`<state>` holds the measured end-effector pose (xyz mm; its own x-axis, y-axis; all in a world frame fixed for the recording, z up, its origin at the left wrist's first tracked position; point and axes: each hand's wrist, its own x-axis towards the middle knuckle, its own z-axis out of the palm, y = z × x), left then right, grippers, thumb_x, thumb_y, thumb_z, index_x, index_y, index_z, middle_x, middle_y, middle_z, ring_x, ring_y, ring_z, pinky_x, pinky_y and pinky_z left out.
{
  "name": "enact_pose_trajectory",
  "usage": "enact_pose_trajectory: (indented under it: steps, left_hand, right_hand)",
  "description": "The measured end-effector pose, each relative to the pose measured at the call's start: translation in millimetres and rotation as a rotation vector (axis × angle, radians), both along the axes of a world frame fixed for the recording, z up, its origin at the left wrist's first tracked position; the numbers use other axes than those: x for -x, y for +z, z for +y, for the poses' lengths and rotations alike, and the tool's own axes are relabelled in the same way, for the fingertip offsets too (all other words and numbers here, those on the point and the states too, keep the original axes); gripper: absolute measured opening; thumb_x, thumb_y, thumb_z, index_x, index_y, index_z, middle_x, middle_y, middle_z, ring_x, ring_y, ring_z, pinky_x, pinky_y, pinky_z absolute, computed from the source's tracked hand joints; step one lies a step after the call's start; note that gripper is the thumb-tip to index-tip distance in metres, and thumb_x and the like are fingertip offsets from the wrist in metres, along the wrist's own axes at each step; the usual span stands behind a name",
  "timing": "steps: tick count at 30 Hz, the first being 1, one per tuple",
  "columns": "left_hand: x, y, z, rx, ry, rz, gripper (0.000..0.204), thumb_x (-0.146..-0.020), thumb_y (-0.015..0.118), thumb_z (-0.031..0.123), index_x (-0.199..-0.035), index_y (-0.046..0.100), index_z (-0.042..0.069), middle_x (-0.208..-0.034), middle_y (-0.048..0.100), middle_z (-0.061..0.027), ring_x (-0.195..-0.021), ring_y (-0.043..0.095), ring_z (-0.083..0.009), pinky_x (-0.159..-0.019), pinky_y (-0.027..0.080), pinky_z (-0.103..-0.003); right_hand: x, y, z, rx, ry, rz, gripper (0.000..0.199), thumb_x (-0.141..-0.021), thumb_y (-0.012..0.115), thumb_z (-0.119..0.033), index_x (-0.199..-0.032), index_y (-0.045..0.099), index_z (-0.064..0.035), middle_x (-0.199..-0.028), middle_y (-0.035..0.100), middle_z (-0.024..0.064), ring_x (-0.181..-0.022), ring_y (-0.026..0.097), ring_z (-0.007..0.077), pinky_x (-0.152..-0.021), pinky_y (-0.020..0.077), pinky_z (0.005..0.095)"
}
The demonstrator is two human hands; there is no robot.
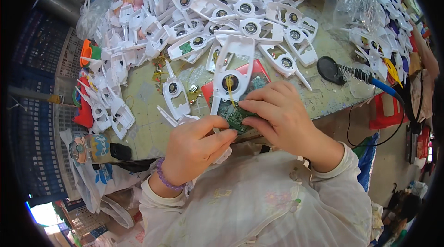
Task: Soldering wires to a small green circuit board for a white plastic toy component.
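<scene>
Close to my body, at the table's near edge, my left hand (199, 143) is closed with thumb and fingers at a small green circuit board (235, 117). My right hand (282, 117) pinches at the board's right side, where thin yellow wires (230, 86) come down from a round black speaker. That speaker sits in a white plastic housing (234, 64), which lies just beyond my fingers with its open frame pointing away. Under it is a red tray (207, 91) with more green boards. My fingers partly hide the board's edges.
Many white housings with speakers (250, 27) are heaped across the table's far side. On the right a soldering iron (360, 74) with a blue handle lies by a black round piece (329, 70). A glass jar (98, 147) and a black object (120, 151) stand at the left edge.
</scene>
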<state>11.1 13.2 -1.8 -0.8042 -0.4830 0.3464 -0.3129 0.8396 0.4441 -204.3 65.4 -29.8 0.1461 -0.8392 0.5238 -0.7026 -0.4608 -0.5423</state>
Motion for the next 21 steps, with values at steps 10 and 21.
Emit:
enact_pose_trajectory:
  steps: [10, 21]
  left_hand:
    - [10, -3, -7, 0.127, -0.029, -0.028, 0.018, -0.068, 0.075, 0.010, -0.085, 0.069, 0.009, -0.105, 0.068, -0.0046, -0.062, 0.061, -0.0170, -0.052, 0.046, -0.030]
    - [12, -5, -10, 0.236, -0.070, -0.004, 0.025, -0.063, 0.074, 0.008, -0.087, 0.068, 0.007, -0.099, 0.069, -0.0053, -0.081, 0.067, -0.0201, -0.064, 0.054, -0.029]
  right_hand:
    - [7, -6, -10, 0.015, 0.089, -0.023, 0.024, -0.072, 0.074, -0.015, -0.095, 0.067, -0.0107, -0.095, 0.063, 0.0015, -0.096, 0.056, 0.0218, -0.092, 0.0368, 0.0400]
    - [10, -9, -17, 0.041, 0.138, -0.023, 0.024, -0.072, 0.074, -0.017, -0.094, 0.067, -0.0107, -0.093, 0.063, 0.0014, -0.097, 0.057, 0.0212, -0.095, 0.0372, 0.0416]
